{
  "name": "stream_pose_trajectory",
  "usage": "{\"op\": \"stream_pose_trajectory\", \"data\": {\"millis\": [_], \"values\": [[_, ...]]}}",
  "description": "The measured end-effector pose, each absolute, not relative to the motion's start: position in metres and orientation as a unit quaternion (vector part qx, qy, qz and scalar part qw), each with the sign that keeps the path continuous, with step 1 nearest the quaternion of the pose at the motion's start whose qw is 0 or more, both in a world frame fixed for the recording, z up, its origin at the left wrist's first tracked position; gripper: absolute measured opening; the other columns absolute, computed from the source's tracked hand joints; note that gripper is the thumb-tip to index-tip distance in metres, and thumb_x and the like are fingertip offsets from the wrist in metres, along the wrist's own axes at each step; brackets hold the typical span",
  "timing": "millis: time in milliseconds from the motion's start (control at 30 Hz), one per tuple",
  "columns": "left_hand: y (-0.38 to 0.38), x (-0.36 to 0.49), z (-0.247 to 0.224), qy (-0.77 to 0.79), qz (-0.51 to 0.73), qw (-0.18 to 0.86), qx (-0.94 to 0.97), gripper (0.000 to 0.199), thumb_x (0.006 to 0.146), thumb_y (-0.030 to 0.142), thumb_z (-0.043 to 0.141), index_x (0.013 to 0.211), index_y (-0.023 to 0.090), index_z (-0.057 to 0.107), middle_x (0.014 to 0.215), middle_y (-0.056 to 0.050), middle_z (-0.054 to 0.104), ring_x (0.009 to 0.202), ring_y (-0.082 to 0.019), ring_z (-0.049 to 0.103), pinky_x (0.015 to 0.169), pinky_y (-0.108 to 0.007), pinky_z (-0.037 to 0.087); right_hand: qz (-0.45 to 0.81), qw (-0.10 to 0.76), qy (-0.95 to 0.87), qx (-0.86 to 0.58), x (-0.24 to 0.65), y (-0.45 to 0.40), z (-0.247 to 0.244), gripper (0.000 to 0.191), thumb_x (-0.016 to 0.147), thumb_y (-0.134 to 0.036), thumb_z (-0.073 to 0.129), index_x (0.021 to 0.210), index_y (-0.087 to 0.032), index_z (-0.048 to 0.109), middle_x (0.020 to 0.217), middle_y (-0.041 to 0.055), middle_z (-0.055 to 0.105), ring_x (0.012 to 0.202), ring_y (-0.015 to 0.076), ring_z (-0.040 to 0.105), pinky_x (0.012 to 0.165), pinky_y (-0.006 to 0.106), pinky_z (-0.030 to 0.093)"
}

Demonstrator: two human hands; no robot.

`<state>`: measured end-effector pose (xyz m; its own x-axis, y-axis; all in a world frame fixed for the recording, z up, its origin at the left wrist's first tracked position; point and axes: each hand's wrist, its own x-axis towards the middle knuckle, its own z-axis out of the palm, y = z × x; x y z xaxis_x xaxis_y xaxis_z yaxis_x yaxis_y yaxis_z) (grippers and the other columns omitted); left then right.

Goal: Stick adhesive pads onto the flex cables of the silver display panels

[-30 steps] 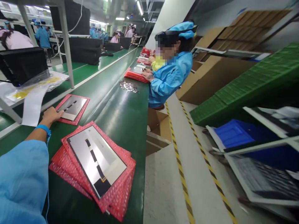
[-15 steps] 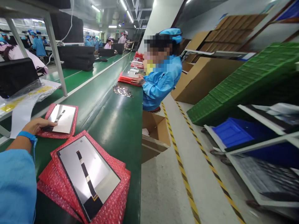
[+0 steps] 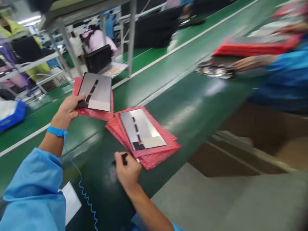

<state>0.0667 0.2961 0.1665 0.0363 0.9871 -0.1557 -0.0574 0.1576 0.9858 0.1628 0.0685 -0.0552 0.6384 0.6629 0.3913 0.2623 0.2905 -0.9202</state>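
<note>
My left hand [image 3: 68, 107] grips the lower left edge of a display panel [image 3: 99, 91], thumb on top. The panel has a silvery back and a dark flex strip, and pink bubble wrap [image 3: 109, 115] lies under it. My right hand [image 3: 130, 170] is closed around a small black pen-like thing [image 3: 124, 158], partly hidden by the fingers. Just beyond that hand, a second display panel [image 3: 149, 128] rests on a fanned stack of pink bubble-wrap bags [image 3: 154, 160] on the green bench [image 3: 183, 118]. A blue wrist strap [image 3: 57, 131] with a coiled cord is on my left wrist.
At the right, a co-worker's hand [image 3: 255, 62] touches a pile of small shiny parts [image 3: 215, 69] beside a red stack [image 3: 255, 48]. A metal shelf post [image 3: 132, 38] stands behind my left hand. A cardboard box [image 3: 231, 154] sits below the bench edge. White paper [image 3: 71, 200] lies near my left sleeve.
The view has swung left. My left hand now holds its panel and pink wrap tilted up. My right hand, closed on the black thing, has come into view.
</note>
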Motion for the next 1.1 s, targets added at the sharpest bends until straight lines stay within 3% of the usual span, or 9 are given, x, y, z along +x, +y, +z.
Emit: {"op": "stream_pose_trajectory", "data": {"millis": [133, 233, 333, 467, 567, 700, 867, 1000, 1100], "values": [[0.169, 0.001, 0.13, 0.539, 0.511, 0.543, 0.392, 0.015, 0.094, 0.018, 0.079, 0.107, 0.012, 0.074, 0.101, -0.007, 0.079, 0.083, -0.018, 0.076, 0.084, -0.035, 0.068, 0.224, 0.732, -0.286, -0.576, 0.169, 0.066, -0.059, 0.036, 0.097, -0.046, 0.07, 0.076, -0.017, 0.073, 0.066, 0.0047, 0.073, 0.059, 0.0186, 0.068, 0.059, 0.029, 0.053], [0.08, -0.024, 0.08, 0.548, 0.512, 0.566, 0.342, 0.027, 0.08, 0.024, 0.091, 0.099, 0.014, 0.076, 0.089, -0.006, 0.08, 0.077, -0.022, 0.077, 0.085, -0.039, 0.069, 0.232, 0.751, -0.221, -0.578, 0.179, 0.059, -0.063, 0.04, 0.094, -0.054, 0.07, 0.077, -0.018, 0.07, 0.068, 0.004, 0.072, 0.058, 0.0184, 0.067, 0.057, 0.029, 0.056], [0.018, -0.026, 0.028, 0.55, 0.498, 0.595, 0.309, 0.041, 0.073, 0.036, 0.096, 0.102, 0.015, 0.076, 0.093, -0.009, 0.082, 0.088, -0.027, 0.081, 0.092, -0.044, 0.068, 0.213, 0.759, -0.185, -0.586, 0.191, 0.046, -0.066, 0.037, 0.09, -0.053, 0.07, 0.077, -0.019, 0.068, 0.067, 0.0016, 0.07, 0.053, 0.0154, 0.063, 0.052, 0.028, 0.057], [-0.016, -0.015, -0.014, 0.543, 0.483, 0.607, 0.321, 0.046, 0.081, 0.048, 0.088, 0.11, 0.015, 0.077, 0.113, -0.013, 0.083, 0.11, -0.031, 0.079, 0.104, -0.047, 0.063, 0.202, 0.763, -0.178, -0.588, 0.194, 0.031, -0.06, 0.024, 0.085, -0.036, 0.077, 0.068, -0.022, 0.068, 0.063, 0.0019, 0.069, 0.045, 0.0145, 0.059, 0.045, 0.028, 0.054], [-0.024, -0.021, -0.022, 0.543, 0.448, 0.602, 0.377, 0.037, 0.087, 0.045, 0.082, 0.109, 0.016, 0.078, 0.117, -0.013, 0.082, 0.116, -0.031, 0.077, 0.108, -0.045, 0.06, 0.195, 0.765, -0.2, -0.581, 0.184, 0.028, -0.047, 0.029, 0.086, -0.02, 0.079, 0.061, -0.026, 0.066, 0.06, 0.0024, 0.067, 0.043, 0.0154, 0.058, 0.042, 0.028, 0.053], [-0.054, -0.043, -0.011, 0.571, 0.379, 0.563, 0.462, 0.03, 0.09, 0.039, 0.079, 0.111, 0.018, 0.078, 0.104, -0.012, 0.083, 0.101, -0.028, 0.078, 0.098, -0.039, 0.062, 0.206, 0.746, -0.265, -0.575, 0.159, 0.031, -0.023, 0.033, 0.088, -0.008, 0.075, 0.059, -0.023, 0.07, 0.06, 0.0037, 0.068, 0.044, 0.0143, 0.06, 0.045, 0.028, 0.054], [-0.115, -0.088, 0.011, 0.621, 0.31, 0.461, 0.554, 0.017, 0.097, 0.037, 0.07, 0.103, 0.025, 0.082, 0.095, -0.004, 0.083, 0.087, -0.024, 0.077, 0.084, -0.034, 0.061, 0.315, 0.689, -0.391, -0.522, 0.102, 0.022, -0.004, 0.015, 0.083, -0.015, 0.083, 0.07, -0.02, 0.077, 0.065, 0.0054, 0.071, 0.054, 0.0171, 0.069, 0.053, 0.031, 0.059], [-0.134, -0.145, 0.006, 0.715, 0.295, 0.273, 0.572, 0.03, 0.108, 0.035, 0.053, 0.116, 0.021, 0.079, 0.121, -0.011, 0.08, 0.112, -0.028, 0.075, 0.106, -0.045, 0.056, 0.466, 0.577, -0.507, -0.438, 0.044, 0.011, 0.0, 0.017, 0.083, -0.031, 0.088, 0.08, -0.018, 0.078, 0.074, 0.0081, 0.077, 0.064, 0.0189, 0.076, 0.059, 0.028, 0.064], [-0.127, -0.181, -0.014, 0.719, 0.266, 0.173, 0.618, 0.034, 0.109, 0.032, 0.052, 0.134, 0.019, 0.072, 0.15, -0.016, 0.067, 0.145, -0.035, 0.058, 0.124, -0.057, 0.043, 0.539, 0.487, -0.545, -0.417, 0.01, 0.021, -0.006, 0.025, 0.088, -0.039, 0.087, 0.083, -0.018, 0.075, 0.08, 0.0075, 0.08, 0.07, 0.0183, 0.078, 0.061, 0.026, 0.066]]}}
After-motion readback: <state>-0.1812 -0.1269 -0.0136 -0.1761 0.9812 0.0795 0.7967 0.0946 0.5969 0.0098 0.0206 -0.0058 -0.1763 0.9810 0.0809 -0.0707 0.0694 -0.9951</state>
